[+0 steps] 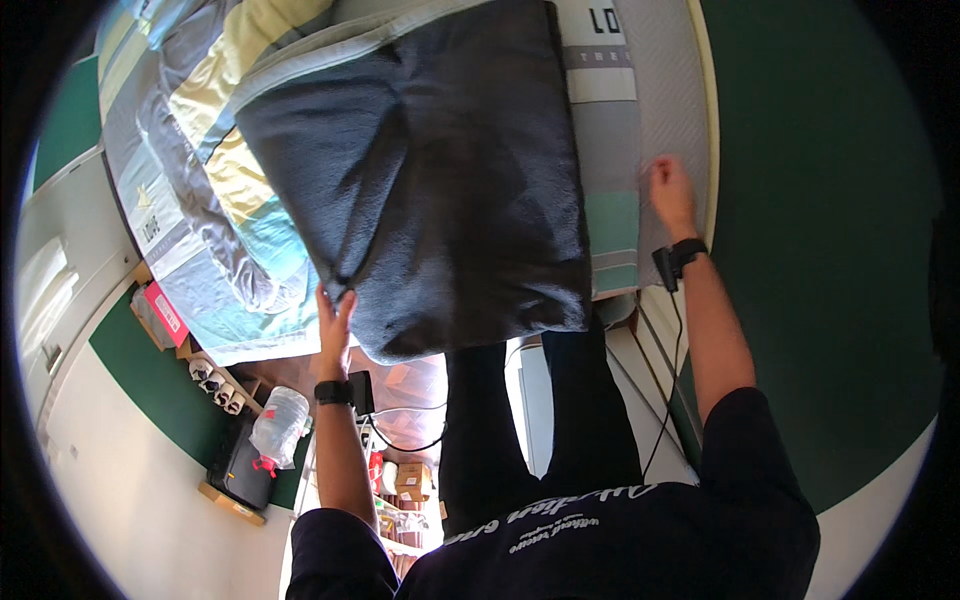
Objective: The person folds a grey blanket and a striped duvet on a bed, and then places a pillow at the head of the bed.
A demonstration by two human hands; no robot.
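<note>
A dark grey plush blanket (480,180) lies folded in a broad rectangle on the bed, a pale border along its far edge. At its near left corner my left hand (334,330) grips the blanket's edge, thumb on the right side of the corner. My right hand (673,196) is apart from the blanket, over the grey quilted side of the mattress (670,82). Its fingers look curled and are slightly blurred; whether anything is in them cannot be made out. Under the blanket a striped bed sheet (611,150) in grey, white and green shows.
A rumpled patterned quilt (225,172) lies left of the blanket. A dark green wall (817,225) stands close on the right. Black cables (675,360) hang from devices on both wrists. On the left are shoes (217,386), a black suitcase (244,461) and a plastic-wrapped bundle (280,424).
</note>
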